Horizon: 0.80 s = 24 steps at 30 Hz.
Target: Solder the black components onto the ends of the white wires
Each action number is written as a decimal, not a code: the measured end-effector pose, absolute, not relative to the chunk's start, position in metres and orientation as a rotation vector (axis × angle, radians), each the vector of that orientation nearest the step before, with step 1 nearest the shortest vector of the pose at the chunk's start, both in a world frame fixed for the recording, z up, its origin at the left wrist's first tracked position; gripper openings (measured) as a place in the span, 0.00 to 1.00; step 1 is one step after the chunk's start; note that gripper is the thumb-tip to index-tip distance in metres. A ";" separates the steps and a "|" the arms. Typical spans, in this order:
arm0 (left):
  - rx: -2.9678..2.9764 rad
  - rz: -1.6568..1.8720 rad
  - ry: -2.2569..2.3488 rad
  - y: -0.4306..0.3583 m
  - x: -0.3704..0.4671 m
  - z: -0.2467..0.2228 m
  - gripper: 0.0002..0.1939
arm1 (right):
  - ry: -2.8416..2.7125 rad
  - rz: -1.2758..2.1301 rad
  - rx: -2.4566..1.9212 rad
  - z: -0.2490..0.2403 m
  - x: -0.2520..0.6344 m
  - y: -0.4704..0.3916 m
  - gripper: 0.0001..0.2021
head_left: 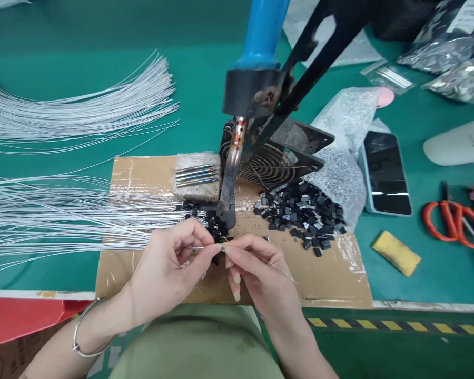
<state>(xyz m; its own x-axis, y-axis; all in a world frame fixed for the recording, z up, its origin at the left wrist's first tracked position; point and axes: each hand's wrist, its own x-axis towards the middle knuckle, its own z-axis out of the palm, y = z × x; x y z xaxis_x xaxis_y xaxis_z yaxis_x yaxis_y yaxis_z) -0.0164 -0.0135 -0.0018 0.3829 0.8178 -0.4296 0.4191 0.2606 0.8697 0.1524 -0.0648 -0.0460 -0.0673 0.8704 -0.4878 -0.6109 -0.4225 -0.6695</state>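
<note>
My left hand (169,268) is closed in a pinch on a thin white wire (197,247) above the cardboard. Fingertip to fingertip with it, my right hand (264,271) pinches a fine wire (280,269) that trails right across its fingers. Whether both hands hold one and the same wire I cannot tell; the meeting point is covered by the fingertips. Just beyond the hands lie wires with small black connectors (216,223) on their ends. Over these stands a blue-handled soldering iron (263,31) with a thick bent tip (229,184), clamped in a black bracket.
Loose black connectors (306,210) are heaped right on the cardboard (332,279). Behind the iron sits a small fan (270,163); left of it, a grey block (197,192) bears metal rods. White wires (82,116) fill the left. A phone (387,173), yellow sponge (396,253) and orange scissors (450,221) lie right.
</note>
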 end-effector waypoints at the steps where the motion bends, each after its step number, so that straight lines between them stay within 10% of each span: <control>1: 1.357 0.396 1.236 -0.013 -0.016 -0.002 0.10 | -0.348 1.715 -1.076 -0.046 0.152 -0.065 0.11; 24: 1.549 0.701 1.290 -0.031 -0.010 -0.022 0.07 | -0.181 1.625 -0.958 -0.049 0.137 -0.066 0.06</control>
